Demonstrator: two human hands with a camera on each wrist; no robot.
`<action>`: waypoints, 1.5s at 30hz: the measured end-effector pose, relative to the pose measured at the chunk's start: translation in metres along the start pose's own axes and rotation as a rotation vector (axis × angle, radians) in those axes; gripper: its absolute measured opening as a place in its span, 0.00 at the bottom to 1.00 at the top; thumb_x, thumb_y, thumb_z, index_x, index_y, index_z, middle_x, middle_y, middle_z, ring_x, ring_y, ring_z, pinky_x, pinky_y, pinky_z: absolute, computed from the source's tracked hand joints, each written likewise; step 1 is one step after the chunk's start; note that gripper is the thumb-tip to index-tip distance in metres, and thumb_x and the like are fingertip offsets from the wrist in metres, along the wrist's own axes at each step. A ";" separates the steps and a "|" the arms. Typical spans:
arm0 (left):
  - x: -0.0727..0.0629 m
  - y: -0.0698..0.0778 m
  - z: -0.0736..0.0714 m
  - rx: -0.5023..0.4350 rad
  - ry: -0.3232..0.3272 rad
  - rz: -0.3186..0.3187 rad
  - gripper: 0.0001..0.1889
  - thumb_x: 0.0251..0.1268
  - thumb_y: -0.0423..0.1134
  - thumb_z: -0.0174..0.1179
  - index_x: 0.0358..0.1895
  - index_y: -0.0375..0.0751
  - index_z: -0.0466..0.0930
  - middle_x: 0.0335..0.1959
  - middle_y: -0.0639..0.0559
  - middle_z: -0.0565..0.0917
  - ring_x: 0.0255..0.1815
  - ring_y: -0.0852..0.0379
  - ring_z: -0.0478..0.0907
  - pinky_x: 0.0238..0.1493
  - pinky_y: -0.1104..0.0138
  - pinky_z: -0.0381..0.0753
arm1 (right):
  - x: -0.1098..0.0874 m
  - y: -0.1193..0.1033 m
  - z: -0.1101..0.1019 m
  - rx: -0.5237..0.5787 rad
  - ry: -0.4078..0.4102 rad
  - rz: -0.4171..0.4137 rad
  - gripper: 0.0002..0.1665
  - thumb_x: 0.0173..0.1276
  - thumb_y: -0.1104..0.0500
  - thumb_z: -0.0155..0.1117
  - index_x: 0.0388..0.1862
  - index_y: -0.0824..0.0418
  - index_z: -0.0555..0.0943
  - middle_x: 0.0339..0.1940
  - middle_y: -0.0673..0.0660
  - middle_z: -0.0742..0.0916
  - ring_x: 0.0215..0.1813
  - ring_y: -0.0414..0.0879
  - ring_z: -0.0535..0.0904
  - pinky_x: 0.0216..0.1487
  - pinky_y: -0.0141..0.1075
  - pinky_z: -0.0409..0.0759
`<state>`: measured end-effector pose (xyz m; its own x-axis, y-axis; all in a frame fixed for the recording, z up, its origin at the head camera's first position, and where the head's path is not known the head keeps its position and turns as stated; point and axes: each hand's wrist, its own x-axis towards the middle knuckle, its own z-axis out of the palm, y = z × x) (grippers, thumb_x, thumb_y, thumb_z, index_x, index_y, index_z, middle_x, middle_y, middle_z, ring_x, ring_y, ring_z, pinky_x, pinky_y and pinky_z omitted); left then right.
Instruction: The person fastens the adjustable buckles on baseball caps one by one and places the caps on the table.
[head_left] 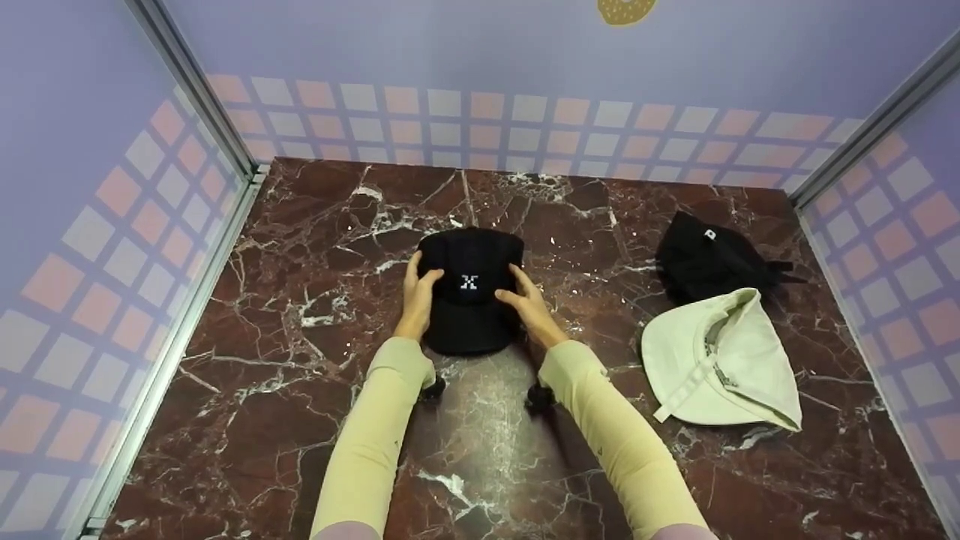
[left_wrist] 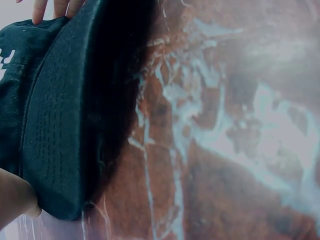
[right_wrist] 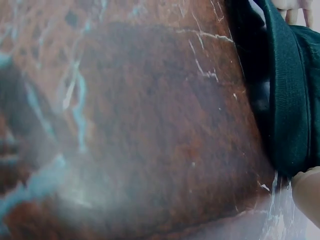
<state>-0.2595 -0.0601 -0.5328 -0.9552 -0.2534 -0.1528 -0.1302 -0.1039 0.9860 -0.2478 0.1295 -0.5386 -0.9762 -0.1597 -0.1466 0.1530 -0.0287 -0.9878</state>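
A black baseball cap (head_left: 471,255) with a white X-like mark on its front is in the middle of the head view, its brim toward me. My left hand (head_left: 418,298) grips the left side of its crown, thumb on the front. On the other side my right hand (head_left: 531,306) holds it the same way. In the left wrist view the stitched brim (left_wrist: 57,135) stands over the marble surface, with fingers at its far side. The right wrist view catches only the brim's edge (right_wrist: 290,110) and part of my hand.
On the right lie a second black cap (head_left: 709,259) with a small white tag and, nearer me, a cream cap (head_left: 757,360) with its strap showing. Purple panels with pink and white squares wall in the dark red marble surface (head_left: 285,315) at left, back and right.
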 end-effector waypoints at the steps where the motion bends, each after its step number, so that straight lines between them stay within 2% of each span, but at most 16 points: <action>1: 0.000 0.000 0.000 0.005 0.000 0.001 0.34 0.52 0.34 0.51 0.66 0.41 0.54 0.68 0.47 0.55 0.69 0.54 0.48 0.67 0.63 0.48 | -0.002 -0.003 0.001 -0.008 -0.003 -0.001 0.41 0.57 0.64 0.57 0.68 0.62 0.52 0.71 0.60 0.52 0.72 0.49 0.43 0.70 0.39 0.44; 3: 0.000 0.000 -0.001 0.012 -0.003 0.001 0.34 0.52 0.34 0.51 0.66 0.41 0.53 0.68 0.47 0.54 0.69 0.54 0.47 0.68 0.64 0.48 | -0.004 -0.007 0.001 -0.042 0.000 -0.008 0.41 0.57 0.64 0.57 0.68 0.63 0.52 0.71 0.61 0.52 0.72 0.49 0.43 0.70 0.39 0.44; 7: -0.001 0.002 -0.002 0.024 -0.012 0.001 0.35 0.52 0.34 0.51 0.67 0.41 0.52 0.69 0.47 0.52 0.69 0.54 0.47 0.67 0.63 0.48 | -0.005 -0.010 -0.005 -0.196 0.016 -0.028 0.41 0.57 0.61 0.58 0.68 0.62 0.54 0.70 0.61 0.57 0.71 0.52 0.49 0.69 0.41 0.47; 10: -0.003 0.004 -0.003 0.043 -0.031 0.001 0.35 0.52 0.35 0.50 0.67 0.42 0.50 0.69 0.47 0.51 0.70 0.54 0.45 0.67 0.63 0.48 | -0.003 -0.012 -0.016 -0.318 0.015 -0.064 0.41 0.56 0.59 0.60 0.67 0.62 0.55 0.68 0.62 0.60 0.69 0.55 0.54 0.68 0.45 0.51; 13: -0.005 0.006 -0.006 0.060 -0.053 0.001 0.35 0.53 0.36 0.50 0.67 0.42 0.50 0.69 0.48 0.50 0.70 0.54 0.44 0.68 0.62 0.48 | -0.004 -0.026 -0.031 -0.352 0.025 -0.112 0.40 0.57 0.61 0.59 0.66 0.65 0.54 0.67 0.65 0.61 0.68 0.58 0.55 0.66 0.48 0.53; 17: -0.008 0.009 -0.009 0.066 -0.065 -0.012 0.35 0.53 0.36 0.50 0.67 0.44 0.50 0.69 0.49 0.51 0.70 0.55 0.44 0.68 0.63 0.47 | -0.009 -0.046 -0.056 -0.293 0.126 -0.143 0.39 0.56 0.65 0.58 0.65 0.67 0.54 0.65 0.68 0.61 0.67 0.60 0.53 0.65 0.50 0.56; 21: -0.010 0.011 -0.011 0.058 -0.074 -0.012 0.35 0.53 0.36 0.50 0.67 0.43 0.50 0.69 0.49 0.52 0.70 0.55 0.45 0.68 0.63 0.46 | -0.021 -0.068 -0.084 -0.234 0.244 -0.151 0.38 0.55 0.69 0.56 0.65 0.66 0.54 0.64 0.68 0.61 0.68 0.58 0.52 0.66 0.48 0.54; 24: -0.011 0.011 -0.013 0.051 -0.088 -0.009 0.34 0.53 0.36 0.50 0.67 0.42 0.50 0.69 0.48 0.52 0.70 0.54 0.45 0.68 0.62 0.45 | -0.035 -0.085 -0.104 -0.258 0.281 -0.135 0.40 0.56 0.69 0.54 0.66 0.66 0.51 0.66 0.68 0.59 0.67 0.57 0.53 0.66 0.47 0.53; 26: -0.012 0.010 -0.014 0.049 -0.094 -0.016 0.34 0.53 0.35 0.50 0.67 0.42 0.51 0.69 0.47 0.52 0.70 0.53 0.45 0.68 0.62 0.46 | -0.043 -0.096 -0.120 -0.322 0.282 -0.121 0.42 0.56 0.69 0.55 0.67 0.66 0.47 0.67 0.68 0.56 0.68 0.56 0.52 0.67 0.46 0.52; 28: -0.012 0.010 -0.014 0.050 -0.100 -0.020 0.34 0.53 0.35 0.50 0.67 0.41 0.51 0.69 0.47 0.52 0.70 0.53 0.46 0.68 0.62 0.46 | -0.050 -0.105 -0.136 -0.424 0.280 -0.099 0.45 0.55 0.68 0.56 0.68 0.67 0.45 0.68 0.68 0.55 0.68 0.57 0.51 0.67 0.46 0.51; 30: -0.013 0.009 -0.014 0.055 -0.101 -0.023 0.34 0.52 0.35 0.50 0.67 0.41 0.51 0.69 0.47 0.52 0.70 0.53 0.46 0.68 0.62 0.46 | -0.056 -0.112 -0.154 -0.550 0.282 -0.077 0.46 0.54 0.67 0.57 0.68 0.69 0.44 0.68 0.69 0.54 0.70 0.58 0.46 0.68 0.47 0.45; 33: -0.014 0.009 -0.014 0.063 -0.104 -0.022 0.34 0.53 0.35 0.50 0.66 0.40 0.52 0.69 0.46 0.52 0.70 0.52 0.46 0.68 0.62 0.46 | -0.064 -0.120 -0.181 -0.761 0.313 -0.022 0.47 0.52 0.65 0.58 0.68 0.68 0.45 0.68 0.71 0.53 0.69 0.64 0.40 0.66 0.57 0.41; 37: -0.016 0.009 -0.015 0.074 -0.109 -0.029 0.33 0.53 0.36 0.50 0.66 0.42 0.52 0.69 0.47 0.52 0.70 0.51 0.46 0.68 0.60 0.46 | -0.075 -0.124 -0.210 -0.976 0.355 0.058 0.45 0.49 0.63 0.55 0.67 0.66 0.50 0.65 0.72 0.56 0.67 0.68 0.41 0.56 0.68 0.48; 41: -0.017 0.007 -0.016 0.076 -0.103 -0.033 0.33 0.53 0.35 0.50 0.66 0.42 0.53 0.69 0.47 0.53 0.70 0.52 0.46 0.68 0.60 0.45 | -0.083 -0.122 -0.230 -1.054 0.368 0.129 0.43 0.48 0.62 0.52 0.66 0.66 0.53 0.63 0.72 0.59 0.65 0.67 0.43 0.51 0.68 0.51; 45: -0.017 0.007 -0.015 0.069 -0.098 -0.025 0.34 0.52 0.35 0.50 0.66 0.41 0.53 0.69 0.46 0.53 0.69 0.52 0.46 0.68 0.61 0.45 | -0.089 -0.118 -0.245 -1.032 0.355 0.205 0.42 0.50 0.62 0.49 0.66 0.66 0.52 0.66 0.72 0.57 0.68 0.68 0.37 0.55 0.68 0.43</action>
<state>-0.2407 -0.0705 -0.5244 -0.9724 -0.1557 -0.1737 -0.1692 -0.0418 0.9847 -0.2171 0.3892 -0.4218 -0.9607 0.2294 -0.1561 0.2770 0.8273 -0.4887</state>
